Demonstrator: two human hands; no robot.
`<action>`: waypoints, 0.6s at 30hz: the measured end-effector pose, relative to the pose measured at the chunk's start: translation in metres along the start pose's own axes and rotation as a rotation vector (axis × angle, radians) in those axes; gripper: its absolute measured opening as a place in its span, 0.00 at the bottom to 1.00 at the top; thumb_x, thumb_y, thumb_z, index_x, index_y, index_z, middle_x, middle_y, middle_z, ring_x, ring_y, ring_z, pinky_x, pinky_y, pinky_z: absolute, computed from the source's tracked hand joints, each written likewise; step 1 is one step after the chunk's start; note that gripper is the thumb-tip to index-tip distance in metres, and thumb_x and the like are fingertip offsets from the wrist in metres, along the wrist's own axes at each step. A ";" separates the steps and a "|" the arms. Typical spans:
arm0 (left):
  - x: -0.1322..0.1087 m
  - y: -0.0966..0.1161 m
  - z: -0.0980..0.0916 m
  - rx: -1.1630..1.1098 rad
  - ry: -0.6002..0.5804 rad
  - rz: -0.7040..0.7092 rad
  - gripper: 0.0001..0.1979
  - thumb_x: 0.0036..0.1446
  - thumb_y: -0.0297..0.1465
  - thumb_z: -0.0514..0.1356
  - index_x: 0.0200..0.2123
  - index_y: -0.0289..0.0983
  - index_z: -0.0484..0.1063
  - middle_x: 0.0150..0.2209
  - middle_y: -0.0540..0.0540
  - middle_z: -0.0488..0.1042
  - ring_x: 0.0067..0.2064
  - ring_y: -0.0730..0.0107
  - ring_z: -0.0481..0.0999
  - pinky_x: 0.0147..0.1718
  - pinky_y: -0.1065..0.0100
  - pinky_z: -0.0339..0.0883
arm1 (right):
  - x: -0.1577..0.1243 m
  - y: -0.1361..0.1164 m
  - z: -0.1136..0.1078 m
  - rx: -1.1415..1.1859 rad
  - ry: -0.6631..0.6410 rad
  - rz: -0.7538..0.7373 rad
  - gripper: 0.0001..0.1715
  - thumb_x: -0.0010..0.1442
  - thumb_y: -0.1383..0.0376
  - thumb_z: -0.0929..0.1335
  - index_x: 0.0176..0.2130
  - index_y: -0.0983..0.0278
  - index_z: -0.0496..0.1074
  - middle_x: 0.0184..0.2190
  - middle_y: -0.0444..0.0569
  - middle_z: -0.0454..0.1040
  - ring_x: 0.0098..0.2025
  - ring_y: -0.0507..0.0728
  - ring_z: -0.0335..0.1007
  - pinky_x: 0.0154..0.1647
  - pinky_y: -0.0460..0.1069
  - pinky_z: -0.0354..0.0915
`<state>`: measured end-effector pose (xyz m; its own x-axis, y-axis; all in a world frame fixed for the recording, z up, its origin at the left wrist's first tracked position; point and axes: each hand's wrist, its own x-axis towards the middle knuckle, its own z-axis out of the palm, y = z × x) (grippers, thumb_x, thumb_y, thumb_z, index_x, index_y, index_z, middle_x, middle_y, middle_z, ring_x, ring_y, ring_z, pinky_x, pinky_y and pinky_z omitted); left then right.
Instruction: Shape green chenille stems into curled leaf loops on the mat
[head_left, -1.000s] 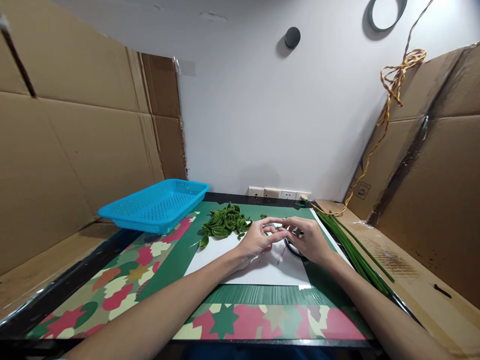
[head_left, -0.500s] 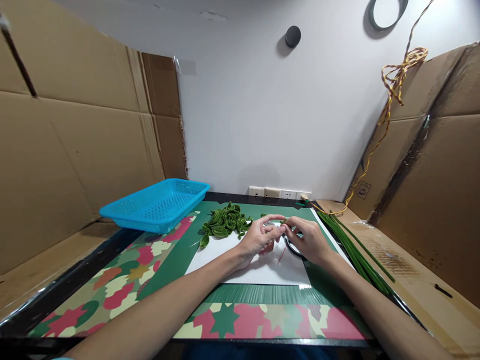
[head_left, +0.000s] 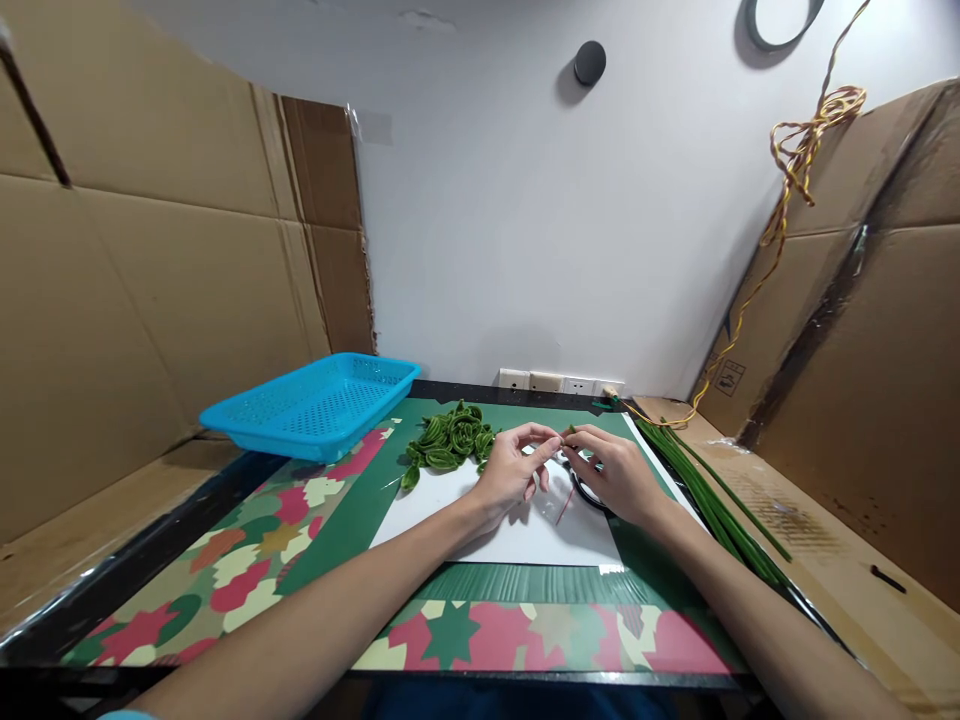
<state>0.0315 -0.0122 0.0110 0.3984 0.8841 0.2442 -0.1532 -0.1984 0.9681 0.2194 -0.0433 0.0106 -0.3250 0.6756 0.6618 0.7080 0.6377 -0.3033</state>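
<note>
My left hand [head_left: 517, 468] and my right hand [head_left: 611, 470] meet fingertip to fingertip above a white sheet [head_left: 465, 530]. Both are closed in a pinch on a small piece of green pipe cleaner [head_left: 571, 430]; only a bit of it shows above the right fingers, and the rest is hidden. Below my right hand lies a black loop [head_left: 589, 497], seemingly a scissors handle, partly covered. Beside it is a small clear bag [head_left: 553, 512] with a red edge. Left of my hands sits a pile of green pipe cleaner leaf shapes [head_left: 454, 438].
A blue perforated basket [head_left: 330, 405] stands at the back left. Long green pipe cleaners [head_left: 712, 505] lie in a bundle on the right. Cardboard walls [head_left: 877, 380] flank the table, and a yellow twisted wire [head_left: 739, 335] runs down to the sockets [head_left: 577, 386] at the back.
My left fingers have bent in from a more stretched pose, and the thumb now presses near the index fingertip. A green bit shows above my right fingers. The view has shifted slightly.
</note>
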 end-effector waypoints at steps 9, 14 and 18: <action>0.003 -0.001 -0.005 -0.025 0.019 -0.022 0.27 0.51 0.52 0.69 0.40 0.33 0.74 0.34 0.47 0.76 0.17 0.81 0.69 0.10 0.77 0.54 | -0.002 0.006 0.003 -0.067 0.022 0.029 0.12 0.71 0.63 0.64 0.44 0.59 0.78 0.35 0.47 0.82 0.24 0.53 0.70 0.28 0.47 0.61; 0.002 -0.002 -0.003 -0.019 -0.028 -0.027 0.27 0.52 0.52 0.68 0.38 0.33 0.73 0.33 0.49 0.74 0.17 0.82 0.68 0.10 0.77 0.53 | -0.003 0.007 0.001 0.032 -0.041 -0.057 0.16 0.72 0.67 0.61 0.45 0.60 0.78 0.36 0.49 0.81 0.31 0.54 0.73 0.32 0.46 0.63; 0.001 -0.003 -0.002 -0.006 -0.026 -0.025 0.26 0.50 0.51 0.70 0.36 0.33 0.73 0.30 0.50 0.73 0.16 0.83 0.66 0.10 0.77 0.50 | -0.004 0.006 0.000 0.070 -0.083 -0.090 0.18 0.73 0.67 0.60 0.45 0.60 0.79 0.32 0.48 0.78 0.30 0.54 0.70 0.32 0.46 0.62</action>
<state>0.0307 -0.0095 0.0084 0.4258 0.8773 0.2217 -0.1487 -0.1738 0.9735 0.2253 -0.0423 0.0059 -0.4380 0.6410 0.6303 0.6295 0.7193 -0.2940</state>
